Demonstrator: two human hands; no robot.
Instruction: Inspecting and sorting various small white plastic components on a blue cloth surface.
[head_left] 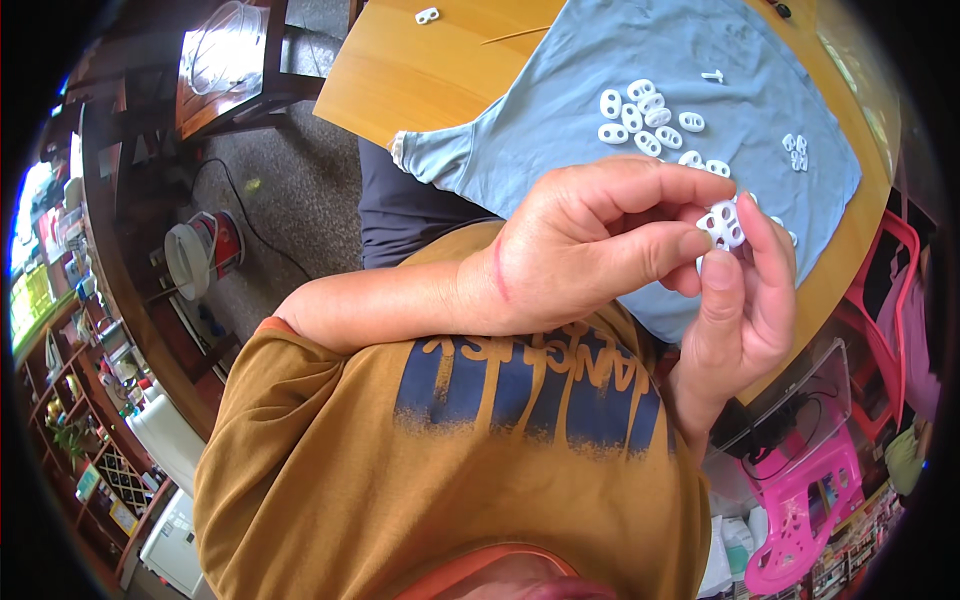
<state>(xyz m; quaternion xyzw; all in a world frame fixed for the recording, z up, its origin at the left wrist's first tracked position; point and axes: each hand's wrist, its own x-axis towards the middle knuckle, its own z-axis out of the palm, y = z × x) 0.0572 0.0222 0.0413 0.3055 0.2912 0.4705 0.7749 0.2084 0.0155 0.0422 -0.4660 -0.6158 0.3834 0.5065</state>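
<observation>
Between the fingertips of both my hands is a small white plastic piece with several holes [727,224]. My left hand [600,235] pinches it with thumb and forefinger from the left. From the right, my right hand [745,315] closes thumb and fingers on the same piece; its lower part is partly hidden by the fingers. Beyond my hands, several white oval two-holed pieces [631,118] lie loosely grouped on a light blue cloth [560,110]. A small white T-shaped piece [713,76] and a cluster of smaller white pieces [796,152] rest farther right.
The cloth covers part of a wooden table [400,75], with one white piece [428,16] and a thin stick [515,36] on the bare wood. A bucket [190,262] stands on the floor at left. To the right are a red chair [908,235] and a pink plastic seat [800,540].
</observation>
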